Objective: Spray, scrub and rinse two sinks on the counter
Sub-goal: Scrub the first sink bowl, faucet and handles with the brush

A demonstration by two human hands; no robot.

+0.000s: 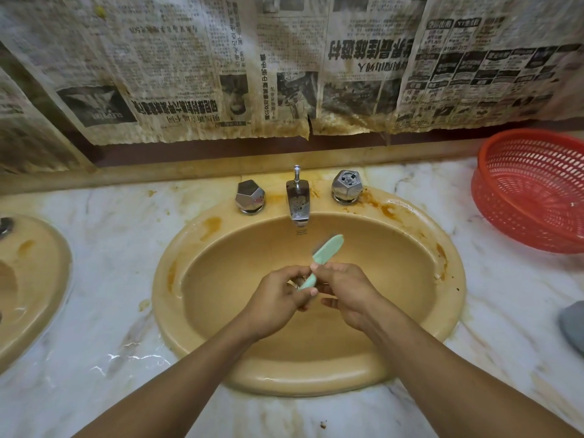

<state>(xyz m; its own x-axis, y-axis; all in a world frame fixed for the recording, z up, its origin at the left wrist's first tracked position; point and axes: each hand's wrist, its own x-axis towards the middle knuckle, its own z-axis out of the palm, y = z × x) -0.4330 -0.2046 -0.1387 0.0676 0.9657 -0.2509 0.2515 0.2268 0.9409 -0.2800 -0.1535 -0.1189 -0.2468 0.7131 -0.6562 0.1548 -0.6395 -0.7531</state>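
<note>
Both hands are over the yellow sink (164,279) and hold a green brush (327,249) together. The left hand (278,298) curls round the bottom of the handle. The right hand (344,292) pinches it a bit higher up. The brush head points up at the tap (297,200). A second sink (41,267) sits at the left edge, and a red basket (531,191) on the right

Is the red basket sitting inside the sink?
No, the basket sits on the counter, to the right of the sink.
</note>
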